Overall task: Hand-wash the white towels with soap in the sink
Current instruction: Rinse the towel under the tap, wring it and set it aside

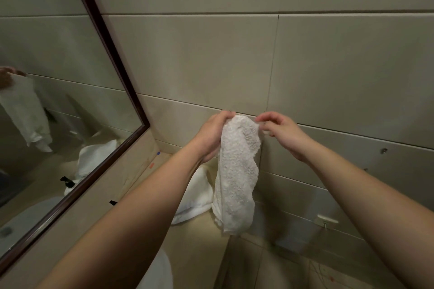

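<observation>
My left hand [212, 135] and right hand [285, 135], both bare: no gloves, rings, watch or bracelets on show. My forearms are uncovered along their whole visible length, with no sleeve or cuff reaching into view.

A single wide-angle view comes from the person's head and looks forward and slightly down along both outstretched forearms toward a tiled wall [305, 58] close ahead. It is tilted, so the tile seams slope down to the right. The hands, left hand [211, 138] and right hand [284, 135], meet near the centre of the view, at arm's length. A dark-framed mirror [47, 77] fills the left side and shows the scene from the opposite side. The bench [145, 171] runs along the lower left, below the mirror.
</observation>
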Available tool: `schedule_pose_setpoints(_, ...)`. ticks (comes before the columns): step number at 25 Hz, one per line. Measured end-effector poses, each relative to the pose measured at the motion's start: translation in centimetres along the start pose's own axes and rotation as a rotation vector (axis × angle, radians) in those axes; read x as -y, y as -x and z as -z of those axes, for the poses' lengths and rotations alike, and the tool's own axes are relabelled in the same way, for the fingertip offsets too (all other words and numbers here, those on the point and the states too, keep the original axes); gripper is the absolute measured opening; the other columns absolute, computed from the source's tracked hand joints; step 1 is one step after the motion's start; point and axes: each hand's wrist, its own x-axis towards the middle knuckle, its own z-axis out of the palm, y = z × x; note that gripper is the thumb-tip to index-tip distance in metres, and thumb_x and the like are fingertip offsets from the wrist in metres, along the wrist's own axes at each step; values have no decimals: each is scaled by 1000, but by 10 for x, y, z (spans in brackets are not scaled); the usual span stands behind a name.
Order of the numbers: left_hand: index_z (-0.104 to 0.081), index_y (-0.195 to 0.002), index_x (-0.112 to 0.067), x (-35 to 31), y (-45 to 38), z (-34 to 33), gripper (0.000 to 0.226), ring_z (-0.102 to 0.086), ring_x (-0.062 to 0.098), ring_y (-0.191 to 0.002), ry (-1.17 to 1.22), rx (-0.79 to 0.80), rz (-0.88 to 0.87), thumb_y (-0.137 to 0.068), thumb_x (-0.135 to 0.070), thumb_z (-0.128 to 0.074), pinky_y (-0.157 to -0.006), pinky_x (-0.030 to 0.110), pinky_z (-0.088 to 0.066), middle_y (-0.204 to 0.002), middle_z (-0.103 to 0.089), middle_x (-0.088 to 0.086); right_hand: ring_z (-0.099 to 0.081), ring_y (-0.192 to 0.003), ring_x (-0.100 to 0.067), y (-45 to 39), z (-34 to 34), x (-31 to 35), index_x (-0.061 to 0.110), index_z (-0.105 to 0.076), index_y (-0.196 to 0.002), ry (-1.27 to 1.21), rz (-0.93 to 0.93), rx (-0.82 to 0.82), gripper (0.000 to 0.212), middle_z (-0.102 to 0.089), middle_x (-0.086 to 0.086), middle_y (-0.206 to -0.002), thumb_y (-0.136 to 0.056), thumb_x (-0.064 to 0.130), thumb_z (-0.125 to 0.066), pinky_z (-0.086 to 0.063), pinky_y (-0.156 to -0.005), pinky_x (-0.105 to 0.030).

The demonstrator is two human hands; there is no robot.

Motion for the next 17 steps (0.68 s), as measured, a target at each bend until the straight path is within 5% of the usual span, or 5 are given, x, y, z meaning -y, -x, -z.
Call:
schedule_pose_setpoints(6, -53, -87, -11, -9, 3, 14, 14, -65, 12, -65, 27, 72, -55, -93, -4, -62, -62, 24, -56, -76, -66, 3, -61, -114, -7, 6, 12, -32, 15, -61, -86, -69, 72, 146, 17, -65, 1, -123, -83, 5, -74, -42, -102, -25)
schedule_pose_setpoints(9, -53, -83, -11, -15, 5, 26, 15, -66, 12, -66, 137, 118, -63, -90, -3, -64, -63, 24, -57, -73, -67, 3, -63, -73, -10, 8, 6, -33, 11, -56, -87, -98, 100, 144, 19, -68, -4, -90, -85, -1, -70, -54, -73, -26)
schedule_pose_setpoints(11, -54, -87, -11, -18, 6, 34, 12, -66, 13, -69, 95, 138, -57, -87, -7, -66, -67, 24, -57, -77, -67, 5, -56, -56, -7, 6, 4, -24, 10, -57, -91, -104, 157, 73, 19, -63, -5, -76, -86, -4, -68, -49, -54, -21)
schedule_pose_setpoints(17, -59, -98, -18, -9, 11, 93, 23, -60, 7, -71, -582, -3, -43, -88, -37, -68, -66, 25, -47, -81, -64, -5, -54, -49, 2, 1, -1, 8, 9, -66, -94, 260, 174, 218, 8, -63, -3, -74, -88, 8, -71, -46, -51, -16)
